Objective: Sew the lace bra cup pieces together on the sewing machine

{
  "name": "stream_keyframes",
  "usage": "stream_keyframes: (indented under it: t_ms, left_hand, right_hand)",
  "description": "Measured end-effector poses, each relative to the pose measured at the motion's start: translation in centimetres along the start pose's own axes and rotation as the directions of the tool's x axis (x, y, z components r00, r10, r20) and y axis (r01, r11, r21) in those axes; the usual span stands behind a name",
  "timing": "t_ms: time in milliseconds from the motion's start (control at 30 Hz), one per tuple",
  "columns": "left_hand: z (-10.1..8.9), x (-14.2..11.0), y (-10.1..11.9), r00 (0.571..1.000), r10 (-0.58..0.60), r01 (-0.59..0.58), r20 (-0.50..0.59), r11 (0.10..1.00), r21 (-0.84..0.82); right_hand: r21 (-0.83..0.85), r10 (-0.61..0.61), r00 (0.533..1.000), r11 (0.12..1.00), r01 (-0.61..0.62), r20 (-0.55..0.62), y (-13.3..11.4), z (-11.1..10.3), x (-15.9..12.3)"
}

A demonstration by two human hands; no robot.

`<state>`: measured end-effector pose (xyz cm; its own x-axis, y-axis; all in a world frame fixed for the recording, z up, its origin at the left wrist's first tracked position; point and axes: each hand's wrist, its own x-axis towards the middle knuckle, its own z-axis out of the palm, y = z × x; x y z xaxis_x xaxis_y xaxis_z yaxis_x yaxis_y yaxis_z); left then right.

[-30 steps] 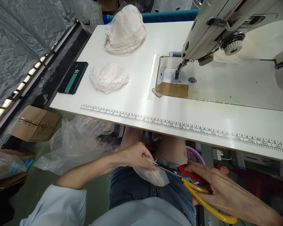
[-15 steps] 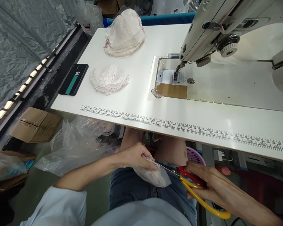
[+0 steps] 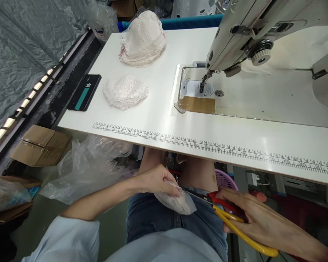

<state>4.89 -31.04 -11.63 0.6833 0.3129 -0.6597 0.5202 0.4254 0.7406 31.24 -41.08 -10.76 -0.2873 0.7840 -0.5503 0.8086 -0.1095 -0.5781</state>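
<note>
At six o'clock in the view, just below the counter, pinching with the left hand, closed thumb to fingers, the sheer white cloth above the denim shorts. Just to the right, pointing the scissors back at those fingertips, so possibly risking a nick through any slip of the blades. Likely risking a stray cut in the cloth too, because of layers bunched and hidden beneath the grip. At half past four, wrapping the right hand, partly curled, around the red and yellow handles, perhaps inviting an overlong snip from squeezing too hard; leaving the exact blade opening unclear.
</note>
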Motion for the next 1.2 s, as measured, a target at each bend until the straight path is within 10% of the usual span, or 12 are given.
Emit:
stream_keyframes:
  t_ms: [133,1200]
  left_hand:
    - [0.1,0.0,0.0,1.0,0.018,-0.018,0.013,1.0,0.016]
    - [0.3,0.3,-0.5,0.993,0.002,-0.001,0.122,1.0,-0.006]
  right_hand:
    - [0.007,-0.003,0.991,1.0,0.003,0.135,-0.2,0.1,0.2]
    - [-0.012,-0.169,0.985,0.985,0.17,0.039,-0.3,1.3,1.4]
